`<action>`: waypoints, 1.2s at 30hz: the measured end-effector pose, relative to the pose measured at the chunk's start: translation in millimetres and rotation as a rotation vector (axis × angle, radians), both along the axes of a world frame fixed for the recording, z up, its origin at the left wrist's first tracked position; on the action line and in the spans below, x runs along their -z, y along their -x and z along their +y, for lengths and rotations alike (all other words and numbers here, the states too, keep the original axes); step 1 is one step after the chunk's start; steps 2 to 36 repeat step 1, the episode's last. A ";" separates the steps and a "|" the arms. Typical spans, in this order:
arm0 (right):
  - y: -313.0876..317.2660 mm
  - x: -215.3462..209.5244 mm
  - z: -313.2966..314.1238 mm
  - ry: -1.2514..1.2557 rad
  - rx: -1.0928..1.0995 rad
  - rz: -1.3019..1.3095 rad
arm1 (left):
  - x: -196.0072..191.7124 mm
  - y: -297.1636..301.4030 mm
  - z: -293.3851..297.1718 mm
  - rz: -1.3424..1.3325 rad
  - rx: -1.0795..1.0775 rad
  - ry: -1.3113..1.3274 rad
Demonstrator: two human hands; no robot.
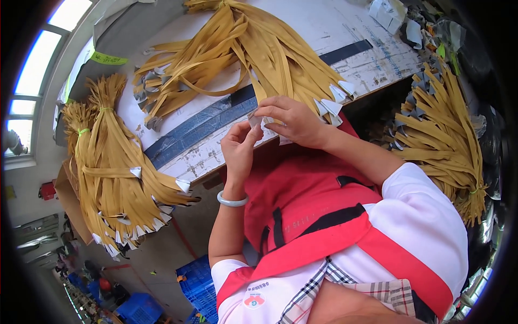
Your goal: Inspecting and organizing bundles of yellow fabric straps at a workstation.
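My left hand (239,151) and my right hand (299,123) meet over the table's near edge. Between their closed fingertips is a small pale grey tab (253,119); whether it joins a strap is hidden by the fingers. Just beyond the hands, a big bundle of flat tan straps (280,56) fans out across the tabletop. Several of its strap ends carry folded white tabs (331,105), close to my right wrist. Other straps in a looped heap (186,75) have grey ends and lie farther left.
Tied tan bundles (116,156) hang over the table's left edge, above a cardboard box (73,200). Another bundle (440,140) hangs at the right beside dark plastic bags. Dark tape strips (202,129) cross the worn white tabletop (377,70). Blue crates (199,289) stand below on the floor.
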State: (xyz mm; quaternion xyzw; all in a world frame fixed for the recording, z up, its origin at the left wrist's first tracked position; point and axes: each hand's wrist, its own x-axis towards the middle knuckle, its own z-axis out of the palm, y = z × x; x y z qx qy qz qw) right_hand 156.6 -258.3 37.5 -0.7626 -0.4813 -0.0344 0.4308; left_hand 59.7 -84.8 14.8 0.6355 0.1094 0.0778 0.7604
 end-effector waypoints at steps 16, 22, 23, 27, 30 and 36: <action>-1.7 1.0 3.5 -0.017 0.011 -0.032 | -1.6 0.4 -1.2 -0.026 -0.002 -0.024; -1.7 1.0 3.5 -0.017 0.011 -0.032 | -1.6 0.4 -1.2 -0.026 -0.002 -0.024; -1.7 1.0 3.5 -0.017 0.011 -0.032 | -1.6 0.4 -1.2 -0.026 -0.002 -0.024; -1.7 1.0 3.5 -0.017 0.011 -0.032 | -1.6 0.4 -1.2 -0.026 -0.002 -0.024; -1.7 1.0 3.5 -0.017 0.011 -0.032 | -1.6 0.4 -1.2 -0.026 -0.002 -0.024; -1.7 1.0 3.5 -0.017 0.011 -0.032 | -1.6 0.4 -1.2 -0.026 -0.002 -0.024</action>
